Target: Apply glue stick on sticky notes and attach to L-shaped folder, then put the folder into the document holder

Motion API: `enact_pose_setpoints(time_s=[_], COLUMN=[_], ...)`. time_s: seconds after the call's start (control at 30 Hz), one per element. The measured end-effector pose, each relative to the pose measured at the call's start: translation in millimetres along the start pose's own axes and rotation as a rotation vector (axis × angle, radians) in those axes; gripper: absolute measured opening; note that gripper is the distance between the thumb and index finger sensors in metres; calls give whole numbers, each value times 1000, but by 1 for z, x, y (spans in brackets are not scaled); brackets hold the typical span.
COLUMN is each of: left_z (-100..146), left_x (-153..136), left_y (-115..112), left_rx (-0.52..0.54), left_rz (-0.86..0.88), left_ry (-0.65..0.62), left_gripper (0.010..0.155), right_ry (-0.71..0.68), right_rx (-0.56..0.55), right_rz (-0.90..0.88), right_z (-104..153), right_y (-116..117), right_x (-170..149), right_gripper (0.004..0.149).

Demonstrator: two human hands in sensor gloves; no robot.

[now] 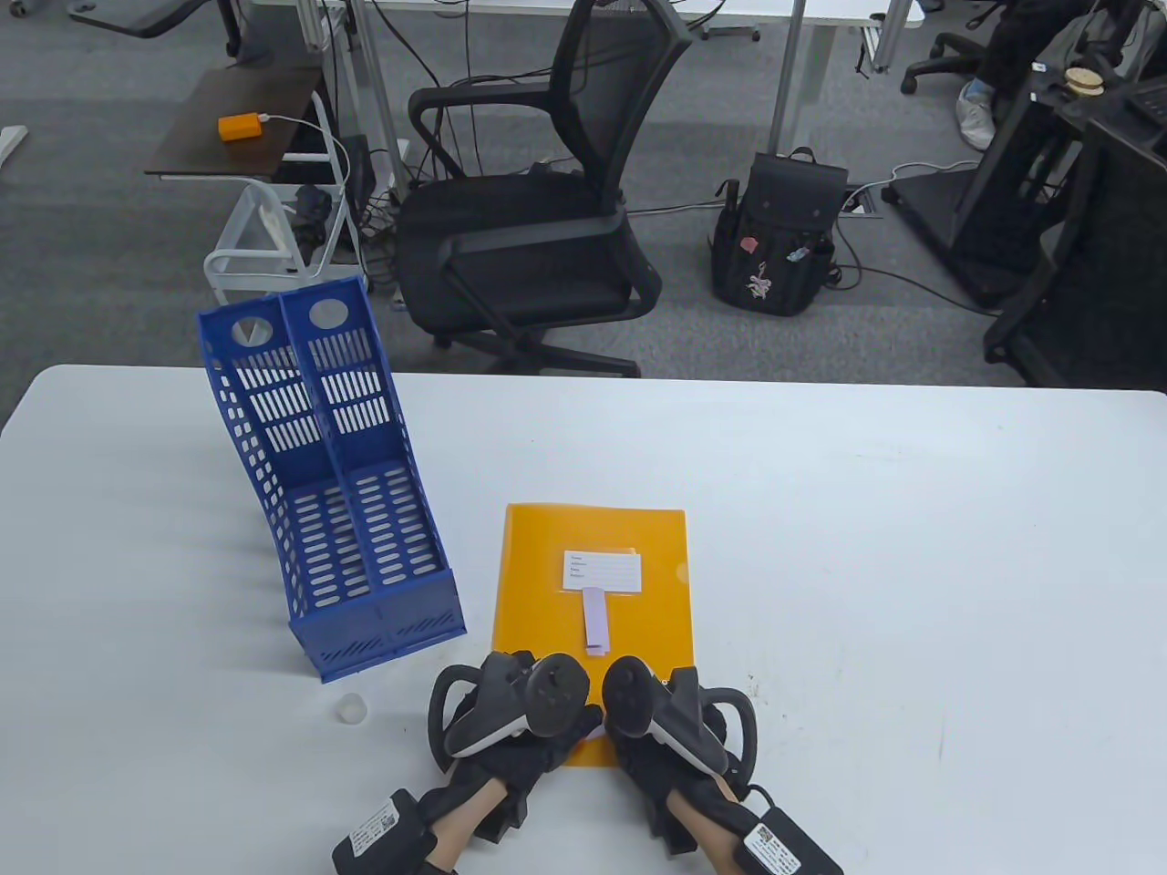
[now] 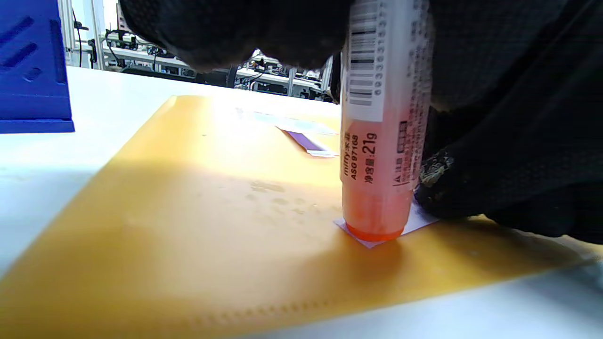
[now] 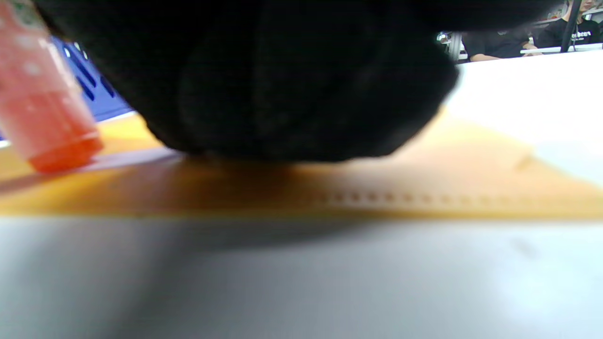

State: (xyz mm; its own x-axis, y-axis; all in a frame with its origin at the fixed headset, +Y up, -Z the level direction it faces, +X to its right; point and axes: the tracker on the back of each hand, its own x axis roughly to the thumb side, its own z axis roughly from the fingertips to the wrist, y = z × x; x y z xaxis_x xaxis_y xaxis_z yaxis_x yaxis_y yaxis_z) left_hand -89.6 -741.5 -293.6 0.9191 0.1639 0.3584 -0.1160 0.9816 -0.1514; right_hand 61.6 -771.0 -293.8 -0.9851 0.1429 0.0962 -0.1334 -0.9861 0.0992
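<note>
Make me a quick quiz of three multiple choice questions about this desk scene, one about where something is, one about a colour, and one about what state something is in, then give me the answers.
1. Where does the blue document holder stand relative to the folder in the table view?
A. To its left
B. To its right
C. On top of it

2. What colour is the folder?
A. Green
B. Orange-yellow
C. Red

3. What is the glue stick doing?
A. Lying capped on the table
B. Standing inside the holder
C. Held upright with its tip pressed on a small note

Answers: 1 A, the holder sits on the left part of the table, apart from the folder. 2 B, its sheet shows orange-yellow in all three views. 3 C, the left wrist view shows the left hand gripping the stick, its orange end down on the pale note lying on the folder.
</note>
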Motion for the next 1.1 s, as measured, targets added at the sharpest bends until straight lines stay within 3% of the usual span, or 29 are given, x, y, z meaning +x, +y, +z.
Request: enact_pose_setpoints(time_s=[0.2,0.37,0.5,0.63,0.9,1.1], left_z=[10,19,20,22,20,19], left_x=[-17,-43,-55,-57,-67,-62], left_y=[7,11,3,4,-11,-18], left_rx=[45,118,28,48,85,14], left_rz=[51,212,310,260,357,317], left_ry=[41,117,152,157,151,140], left_gripper=[44,56,64,69,65,61], right_ry=[-4,-10,-14,-19,-24,-43], right_rx=[-5,-8,-13,-16,-24,-66], right_rz=[14,24,30,39,49,100], right_z=[0,1,1,2,3,6], right_y=[0,0,0,0,0,0], right_x=[1,1,2,3,5,10], right_gripper=[40,40,40,40,40,40])
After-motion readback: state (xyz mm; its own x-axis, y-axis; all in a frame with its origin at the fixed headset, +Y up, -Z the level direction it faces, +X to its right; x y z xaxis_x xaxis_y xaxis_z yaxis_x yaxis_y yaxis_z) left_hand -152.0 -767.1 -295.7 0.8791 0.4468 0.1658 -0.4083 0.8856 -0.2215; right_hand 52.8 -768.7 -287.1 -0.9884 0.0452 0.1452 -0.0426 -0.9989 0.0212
